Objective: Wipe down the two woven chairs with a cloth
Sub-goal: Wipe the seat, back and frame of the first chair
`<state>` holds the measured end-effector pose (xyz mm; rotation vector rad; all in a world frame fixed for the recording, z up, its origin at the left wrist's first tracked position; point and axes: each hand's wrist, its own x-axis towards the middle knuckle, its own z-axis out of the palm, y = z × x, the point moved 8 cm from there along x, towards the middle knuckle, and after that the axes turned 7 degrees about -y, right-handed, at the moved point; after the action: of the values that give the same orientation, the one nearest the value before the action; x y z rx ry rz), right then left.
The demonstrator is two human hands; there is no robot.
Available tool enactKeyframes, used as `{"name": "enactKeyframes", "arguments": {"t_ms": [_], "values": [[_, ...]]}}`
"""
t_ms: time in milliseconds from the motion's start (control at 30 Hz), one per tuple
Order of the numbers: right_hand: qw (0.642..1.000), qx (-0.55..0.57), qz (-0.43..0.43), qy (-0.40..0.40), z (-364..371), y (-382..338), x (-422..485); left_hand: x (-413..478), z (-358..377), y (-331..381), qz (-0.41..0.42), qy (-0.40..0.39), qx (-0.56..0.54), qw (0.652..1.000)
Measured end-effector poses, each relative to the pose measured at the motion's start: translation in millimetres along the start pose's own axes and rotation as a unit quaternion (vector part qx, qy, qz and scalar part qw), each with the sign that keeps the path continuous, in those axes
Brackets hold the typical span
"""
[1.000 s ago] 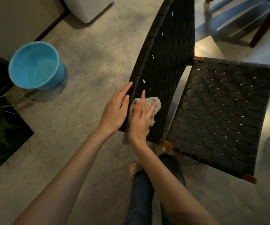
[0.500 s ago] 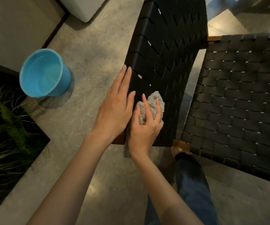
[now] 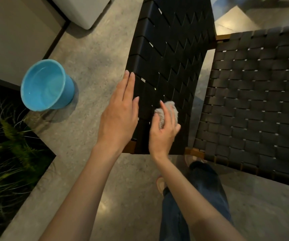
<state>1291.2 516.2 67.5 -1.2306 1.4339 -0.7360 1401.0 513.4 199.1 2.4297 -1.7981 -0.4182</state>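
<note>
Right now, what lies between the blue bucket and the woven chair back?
In the head view, only bare concrete floor lies between the blue bucket and the woven chair back. The left hand lies flat at that back's edge.

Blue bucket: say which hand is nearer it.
Left. The left hand rests flat on the woven chair back, toward the blue bucket; the right hand grips the cloth farther right.

Both forearms (image 3: 81, 188) are bare, no sleeves in view. The legs wear dark blue jeans (image 3: 204, 188), the feet tan sandals (image 3: 160, 185).
</note>
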Motion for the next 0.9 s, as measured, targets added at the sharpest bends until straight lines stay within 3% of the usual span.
{"name": "enactKeyframes", "arguments": {"t_ms": [167, 433, 700, 767, 900], "values": [[0.999, 0.008, -0.049, -0.017, -2.1, 9.1, 3.9, 1.4, 4.7, -2.4, -0.004, -0.001, 0.015, 1.0], [0.992, -0.04, 0.123, 0.008, -29.5, 143.6, 45.4, 3.2, 7.7, -7.5, 0.011, -0.003, -0.002, 1.0], [0.971, 0.008, 0.238, 0.024, -38.9, 210.1, 56.1, 2.1, 7.8, -7.4, 0.015, 0.001, -0.012, 1.0], [0.972, 0.025, 0.23, 0.042, -37.8, 199.4, 51.7, 1.8, 5.7, -7.2, 0.01, 0.0, -0.015, 1.0], [0.989, 0.044, 0.13, 0.051, -32.6, 138.5, 36.3, 1.4, 3.5, -4.6, 0.01, -0.002, -0.016, 1.0]]}}
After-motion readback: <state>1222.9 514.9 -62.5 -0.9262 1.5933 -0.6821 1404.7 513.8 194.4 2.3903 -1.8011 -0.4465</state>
